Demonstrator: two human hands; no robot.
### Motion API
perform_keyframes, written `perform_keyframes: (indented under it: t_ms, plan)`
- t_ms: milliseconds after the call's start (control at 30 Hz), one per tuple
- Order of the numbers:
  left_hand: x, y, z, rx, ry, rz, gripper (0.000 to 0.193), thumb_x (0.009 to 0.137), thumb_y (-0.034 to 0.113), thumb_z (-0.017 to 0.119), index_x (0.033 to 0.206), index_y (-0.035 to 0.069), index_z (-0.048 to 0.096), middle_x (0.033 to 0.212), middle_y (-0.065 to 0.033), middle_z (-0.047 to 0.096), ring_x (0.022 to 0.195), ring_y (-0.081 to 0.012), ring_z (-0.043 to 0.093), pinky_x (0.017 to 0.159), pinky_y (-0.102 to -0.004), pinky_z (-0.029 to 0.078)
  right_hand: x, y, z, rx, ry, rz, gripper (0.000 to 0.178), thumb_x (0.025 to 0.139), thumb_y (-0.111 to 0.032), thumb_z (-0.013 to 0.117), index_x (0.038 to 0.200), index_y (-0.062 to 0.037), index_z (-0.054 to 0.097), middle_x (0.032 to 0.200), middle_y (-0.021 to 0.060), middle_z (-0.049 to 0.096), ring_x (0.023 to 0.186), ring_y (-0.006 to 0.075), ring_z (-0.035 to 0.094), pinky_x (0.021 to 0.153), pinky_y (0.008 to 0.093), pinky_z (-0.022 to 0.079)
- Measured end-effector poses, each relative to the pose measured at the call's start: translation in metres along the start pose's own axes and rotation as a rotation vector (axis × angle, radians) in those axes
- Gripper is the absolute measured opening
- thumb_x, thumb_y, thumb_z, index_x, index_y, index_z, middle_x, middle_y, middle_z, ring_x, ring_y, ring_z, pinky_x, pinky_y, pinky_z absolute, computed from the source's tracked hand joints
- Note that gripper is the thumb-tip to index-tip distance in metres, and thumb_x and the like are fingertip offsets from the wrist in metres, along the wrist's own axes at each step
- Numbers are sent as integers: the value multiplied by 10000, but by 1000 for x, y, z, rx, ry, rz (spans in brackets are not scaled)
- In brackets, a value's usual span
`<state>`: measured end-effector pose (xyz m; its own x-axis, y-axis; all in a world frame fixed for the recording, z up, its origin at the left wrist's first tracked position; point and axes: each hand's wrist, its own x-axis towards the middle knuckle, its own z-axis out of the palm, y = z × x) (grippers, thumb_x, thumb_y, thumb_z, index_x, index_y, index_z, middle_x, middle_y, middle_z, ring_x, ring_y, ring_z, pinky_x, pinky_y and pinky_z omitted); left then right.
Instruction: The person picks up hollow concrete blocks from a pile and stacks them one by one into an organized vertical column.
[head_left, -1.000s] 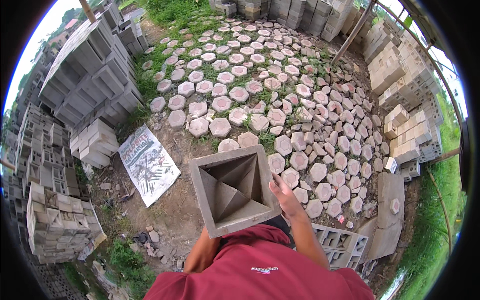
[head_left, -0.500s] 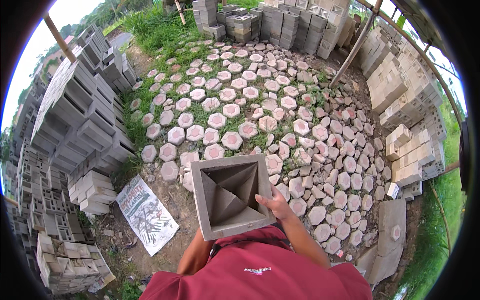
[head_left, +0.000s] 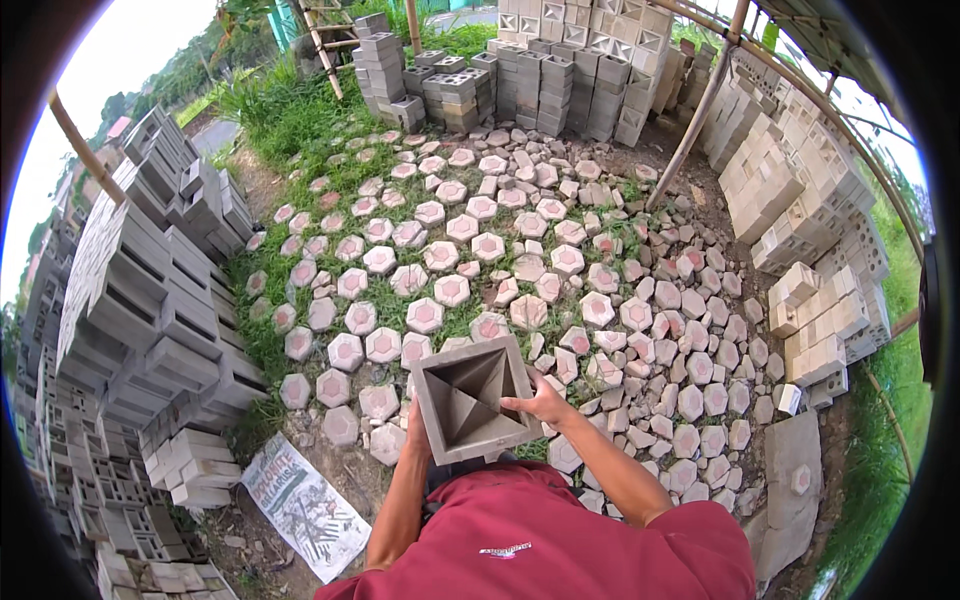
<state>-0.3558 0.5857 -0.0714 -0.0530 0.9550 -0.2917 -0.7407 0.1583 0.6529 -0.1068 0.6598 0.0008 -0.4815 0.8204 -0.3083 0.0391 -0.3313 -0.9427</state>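
Observation:
A square grey concrete ventilation block (head_left: 474,420) is held in front of my body, tilted, its hollow face turned up. Inside the thick rim, sloping triangular faces run in toward the middle. My right hand (head_left: 543,402) grips the right side, the thumb reaching over the rim into the hollow and the fingers mostly hidden behind. On the opposite side, my left hand (head_left: 416,428) supports the left edge; most of its fingers are out of sight beneath the block.
Hexagonal paving stones (head_left: 423,315) with reddish centres lie across grass and soil ahead. Grey blocks (head_left: 140,300) are stacked at left, pale blocks (head_left: 765,180) at right. A printed sheet (head_left: 305,510) lies at lower left, a concrete slab (head_left: 792,460) at right. A bamboo pole (head_left: 700,110) leans at upper right.
The block has moved lower and farther from the view, looking smaller. My left hand now shows at its left edge. The whole view has tilted upward, showing more of the far background.

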Motion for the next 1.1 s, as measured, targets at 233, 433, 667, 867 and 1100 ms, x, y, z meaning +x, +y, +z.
perform_keyframes:
  t_ms: [233,433,667,867,1100]
  plan:
    - [123,60,16,11,-16,-218,602,962,516,348,1350,68,452,1270,-121,553,1129,-267,554,991,-421,439,76,-25,-12,137,260,-22,921,840,-606,585,1415,53,297,1415,182,397,1334,255,333,1100,354,248]
    - [220,89,-12,5,-50,-312,586,960,511,366,1304,57,502,1215,-103,588,1066,-241,582,945,-389,468,147,-41,-15,793,531,81,910,813,-733,477,1313,26,438,1203,148,583,1085,226,570,943,377,441]
    - [314,114,42,156,-142,-459,640,966,526,361,1376,39,420,1328,-121,508,1177,-257,509,1030,-377,384,221,-29,-63,817,656,20,722,899,-622,447,1271,-8,524,1165,123,610,1013,219,605,910,341,473]
    - [431,134,69,241,-195,-466,658,968,517,380,1431,50,352,1434,-94,403,1291,-234,403,1080,-335,301,304,-99,-94,871,626,-32,568,965,-496,422,1267,-29,541,1159,85,623,1025,177,606,889,318,487]
    - [563,165,136,162,-119,-392,589,973,480,391,1378,55,435,1335,-108,512,1182,-242,505,1037,-353,370,452,-121,-192,768,492,-91,528,979,-461,383,1305,-66,509,1232,79,583,1094,208,559,957,341,431]
